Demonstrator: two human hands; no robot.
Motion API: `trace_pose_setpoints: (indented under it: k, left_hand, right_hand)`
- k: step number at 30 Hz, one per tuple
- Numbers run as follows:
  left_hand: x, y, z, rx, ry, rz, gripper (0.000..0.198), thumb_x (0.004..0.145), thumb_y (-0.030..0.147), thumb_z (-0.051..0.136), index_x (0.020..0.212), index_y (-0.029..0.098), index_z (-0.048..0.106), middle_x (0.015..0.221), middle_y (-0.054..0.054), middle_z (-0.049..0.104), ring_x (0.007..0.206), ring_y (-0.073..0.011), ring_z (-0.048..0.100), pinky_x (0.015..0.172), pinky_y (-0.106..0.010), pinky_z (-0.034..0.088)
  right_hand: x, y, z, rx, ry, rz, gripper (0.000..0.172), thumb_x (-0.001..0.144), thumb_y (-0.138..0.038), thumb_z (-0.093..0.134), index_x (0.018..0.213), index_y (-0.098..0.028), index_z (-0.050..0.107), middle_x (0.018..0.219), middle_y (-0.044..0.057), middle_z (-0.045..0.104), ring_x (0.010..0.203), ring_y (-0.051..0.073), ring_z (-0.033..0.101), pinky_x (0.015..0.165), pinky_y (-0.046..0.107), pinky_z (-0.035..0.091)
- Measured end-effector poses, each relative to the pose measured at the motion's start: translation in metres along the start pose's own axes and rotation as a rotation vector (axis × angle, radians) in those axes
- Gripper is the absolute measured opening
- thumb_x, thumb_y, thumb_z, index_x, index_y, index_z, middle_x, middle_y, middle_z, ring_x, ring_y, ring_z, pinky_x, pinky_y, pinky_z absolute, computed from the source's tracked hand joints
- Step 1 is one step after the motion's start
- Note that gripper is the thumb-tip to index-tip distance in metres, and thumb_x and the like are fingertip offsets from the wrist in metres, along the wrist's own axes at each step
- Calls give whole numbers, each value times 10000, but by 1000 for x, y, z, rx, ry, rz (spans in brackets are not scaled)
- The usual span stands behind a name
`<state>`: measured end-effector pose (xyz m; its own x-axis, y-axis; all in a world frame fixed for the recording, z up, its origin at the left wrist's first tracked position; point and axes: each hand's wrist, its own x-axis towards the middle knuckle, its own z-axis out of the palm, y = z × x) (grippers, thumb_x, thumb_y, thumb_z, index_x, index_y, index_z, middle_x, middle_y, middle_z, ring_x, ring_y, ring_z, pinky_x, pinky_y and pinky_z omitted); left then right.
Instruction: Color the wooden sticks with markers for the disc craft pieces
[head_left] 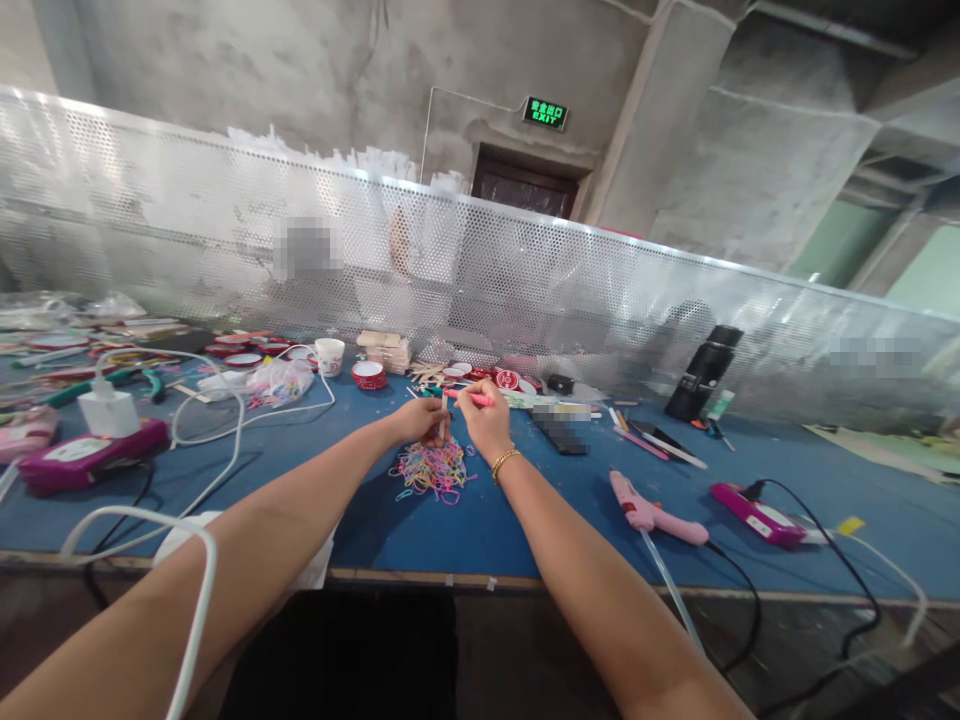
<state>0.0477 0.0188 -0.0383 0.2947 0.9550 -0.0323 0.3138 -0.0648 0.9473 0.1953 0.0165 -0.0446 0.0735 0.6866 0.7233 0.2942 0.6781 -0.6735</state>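
Between the fingers of my left hand (pixel 421 420) a flat wooden stick (pixel 443 422) is held upright. My right hand (pixel 486 418) grips a pinkish-red pen (pixel 478 399), its tip pointing left and at or very near the top of the stick; whether it touches is too small to tell. Both hands are over the middle of the blue table. Just below them lies a loose pile of small colourful plastic pins (pixel 431 468), pink, yellow, blue and purple.
A pink glue gun (pixel 652 512) and a purple power strip (pixel 757 515) lie at right. A black bottle (pixel 705 375) stands behind them. Left are another purple power strip (pixel 94 455), white cables and a paper cup (pixel 329 357). A perforated metal screen (pixel 510 270) borders the back.
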Motion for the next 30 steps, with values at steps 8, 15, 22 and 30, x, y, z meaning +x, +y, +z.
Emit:
trace_pose_setpoints:
  k: [8, 15, 22, 30]
  left_hand:
    - [2, -2, 0, 2, -2, 7, 166, 885, 271, 475, 758, 166, 495, 597, -30, 654, 442, -119, 586, 453, -207, 426]
    - [3, -4, 0, -1, 11, 9, 161, 850, 295, 536, 762, 163, 507, 610, -39, 664, 443, -128, 589, 452, -217, 429]
    - [1, -3, 0, 14, 7, 5, 207, 845, 340, 551, 739, 169, 502, 619, -30, 667, 457, -118, 592, 461, -207, 430]
    - [3, -4, -1, 2, -4, 12, 220, 823, 359, 581, 745, 169, 502, 620, -34, 663, 462, -119, 593, 464, -208, 425]
  right_hand:
    - [0, 2, 0, 14, 5, 2, 117, 784, -313, 539, 723, -213, 542, 685, -11, 639, 668, 155, 580, 673, 263, 432]
    - [0, 2, 0, 6, 19, 16, 108, 784, -301, 540, 723, -211, 541, 671, -15, 633, 632, 149, 568, 651, 258, 426]
    - [0, 4, 1, -2, 16, 9, 114, 785, -312, 543, 727, -214, 548, 684, -13, 636, 647, 152, 574, 656, 264, 436]
    - [1, 3, 1, 12, 16, -3, 129, 785, -328, 548, 724, -214, 547, 680, -3, 642, 652, 159, 580, 659, 271, 446]
